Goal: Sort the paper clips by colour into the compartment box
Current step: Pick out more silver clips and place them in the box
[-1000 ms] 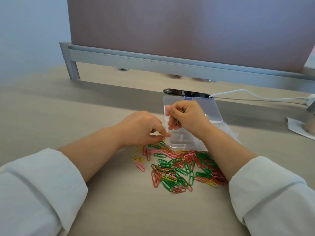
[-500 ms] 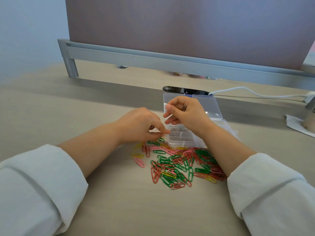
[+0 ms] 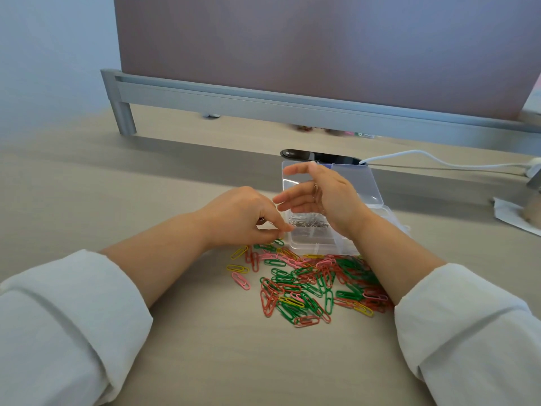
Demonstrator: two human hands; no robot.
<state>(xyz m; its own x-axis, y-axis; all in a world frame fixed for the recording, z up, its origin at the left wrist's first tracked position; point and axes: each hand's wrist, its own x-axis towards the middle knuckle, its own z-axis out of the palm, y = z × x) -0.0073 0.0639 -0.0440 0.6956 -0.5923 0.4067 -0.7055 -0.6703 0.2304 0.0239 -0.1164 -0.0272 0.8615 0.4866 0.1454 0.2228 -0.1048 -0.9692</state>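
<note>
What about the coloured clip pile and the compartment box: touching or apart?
Touching. Head view: far clips of the coloured clip pile lie against the compartment box, no gap showing.

clear glossy plastic box (image 3: 304, 240), matt wood-look table (image 3: 175, 177)

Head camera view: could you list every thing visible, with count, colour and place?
clear plastic compartment box: one, transparent, lid open, mid-desk
silver paper clips: several, silver, in one compartment
coloured paper clips: many, green, red, pink, yellow, before box
beige desk: one, beige, underneath
grey metal rail: one, grey, at back
mauve panel: one, mauve, above rail
black oval cable port: one, black, behind box
white cable: one, white, right of port
white paper: one, white, right edge
left sleeve, right sleeve: white, bottom corners
left hand: one, fingers curled, left of box
right hand: one, fingers spread, over box
</note>
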